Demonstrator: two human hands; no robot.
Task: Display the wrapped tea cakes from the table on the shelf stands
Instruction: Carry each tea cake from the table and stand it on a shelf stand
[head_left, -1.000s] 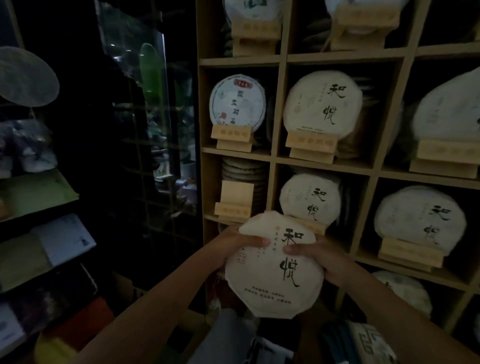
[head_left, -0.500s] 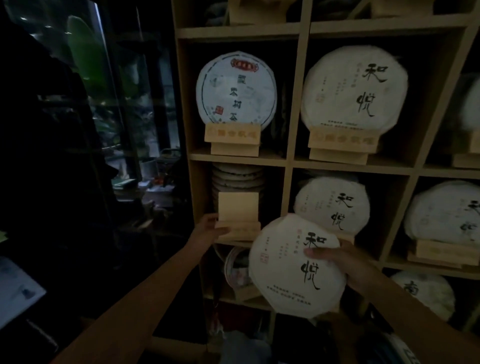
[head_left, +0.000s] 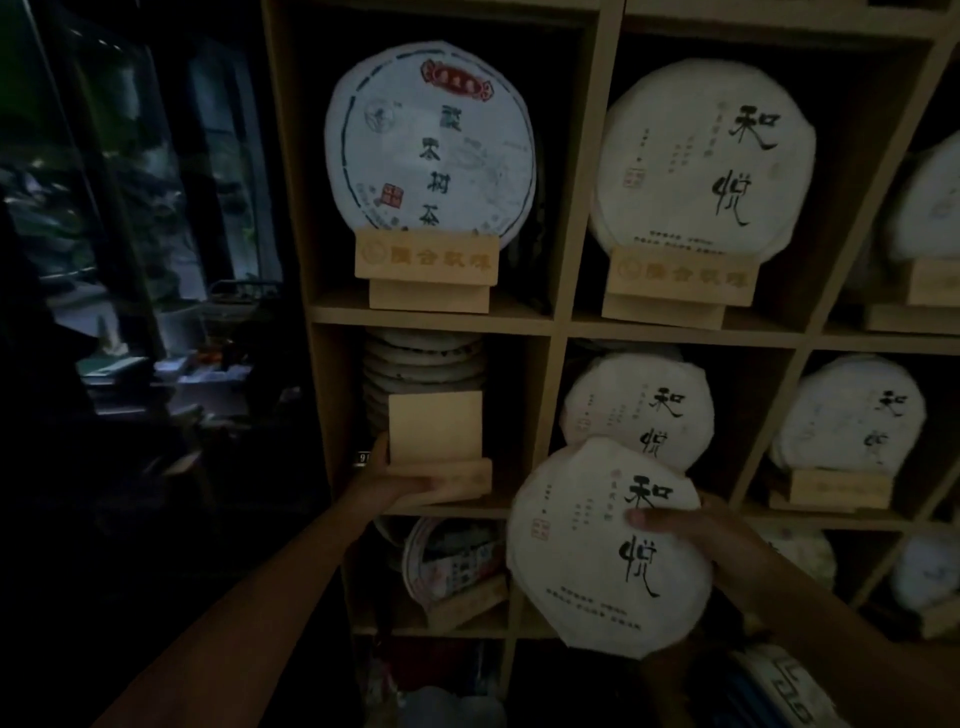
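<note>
While the left hand (head_left: 387, 480) reaches up from the lower left with its arm stretched toward the shelf (head_left: 563, 332), its thumb lies along the left side of an empty wooden stand (head_left: 436, 447) and its fingers curl round the stand's base, gripping it. That stand sits in the left cubby of the middle row, in front of a stack of cakes (head_left: 423, 364). Coming in from the lower right, the right hand (head_left: 696, 540) holds a wrapped tea cake (head_left: 587, 551) upright, face toward the camera, thumb pressed on its front and fingers hidden behind. This cake hangs in the air just right of the stand, overlapping a displayed cake (head_left: 618, 405) in the next cubby.
</note>
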